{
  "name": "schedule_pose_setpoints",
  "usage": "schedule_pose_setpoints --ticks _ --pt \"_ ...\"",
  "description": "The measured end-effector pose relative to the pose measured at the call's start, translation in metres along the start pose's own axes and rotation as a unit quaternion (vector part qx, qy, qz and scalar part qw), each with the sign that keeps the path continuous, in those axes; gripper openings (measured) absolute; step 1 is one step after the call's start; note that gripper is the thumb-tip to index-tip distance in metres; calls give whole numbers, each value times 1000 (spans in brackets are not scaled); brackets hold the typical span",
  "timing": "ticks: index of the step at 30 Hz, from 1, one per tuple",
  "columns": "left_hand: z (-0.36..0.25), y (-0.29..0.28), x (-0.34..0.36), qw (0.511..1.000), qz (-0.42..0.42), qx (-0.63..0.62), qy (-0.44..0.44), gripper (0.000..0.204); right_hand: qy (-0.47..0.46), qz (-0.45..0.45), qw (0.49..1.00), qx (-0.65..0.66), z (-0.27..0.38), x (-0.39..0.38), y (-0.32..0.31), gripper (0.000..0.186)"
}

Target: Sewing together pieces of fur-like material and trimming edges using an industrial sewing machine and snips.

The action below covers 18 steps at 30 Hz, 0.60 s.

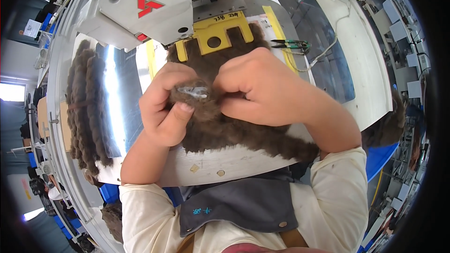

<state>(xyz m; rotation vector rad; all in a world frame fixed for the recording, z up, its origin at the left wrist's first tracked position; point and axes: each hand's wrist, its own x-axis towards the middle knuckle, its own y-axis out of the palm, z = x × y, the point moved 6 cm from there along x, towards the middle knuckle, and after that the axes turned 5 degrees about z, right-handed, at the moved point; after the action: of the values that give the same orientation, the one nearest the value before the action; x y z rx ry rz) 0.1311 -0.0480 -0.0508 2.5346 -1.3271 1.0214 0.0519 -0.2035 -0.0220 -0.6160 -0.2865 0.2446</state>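
Both hands grip a brown plush fur piece (205,108), bunched up above the table. My left hand (161,105) is closed on its left side, thumb below and fingers behind. My right hand (262,89) pinches its right side, with the fingertips partly hidden in the pile. A shiny, clear or whitish patch (196,92), perhaps plastic, shows in a fold between the hands. More brown fur lies beneath and to the right of them. Beyond the hands, a yellow notched clamp plate (229,23) of a sewing machine rests on brown fur.
The white sewing machine head (140,7) overhangs the far left. Green-handled snips (297,45) lie right of the plate, near a pale cable (323,56). Several brown fur strips (86,107) are bundled on the left. The white table edge (211,171) runs before me.
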Motion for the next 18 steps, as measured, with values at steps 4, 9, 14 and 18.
schedule_pose_setpoints --ticks 4,9,14,18 --pt "-3 0 0 1000 16 2 -8 33 23 -9 1000 13 3 -2 3 30" --pt "-1 -2 -2 999 34 32 -1 35 -15 -33 999 14 7 -1 5 24" --pt "4 5 7 989 12 -147 28 62 -158 -143 975 -57 14 -6 3 21" --pt "21 20 -11 972 78 -159 -156 62 -164 -160 971 -64 19 -9 -6 24"
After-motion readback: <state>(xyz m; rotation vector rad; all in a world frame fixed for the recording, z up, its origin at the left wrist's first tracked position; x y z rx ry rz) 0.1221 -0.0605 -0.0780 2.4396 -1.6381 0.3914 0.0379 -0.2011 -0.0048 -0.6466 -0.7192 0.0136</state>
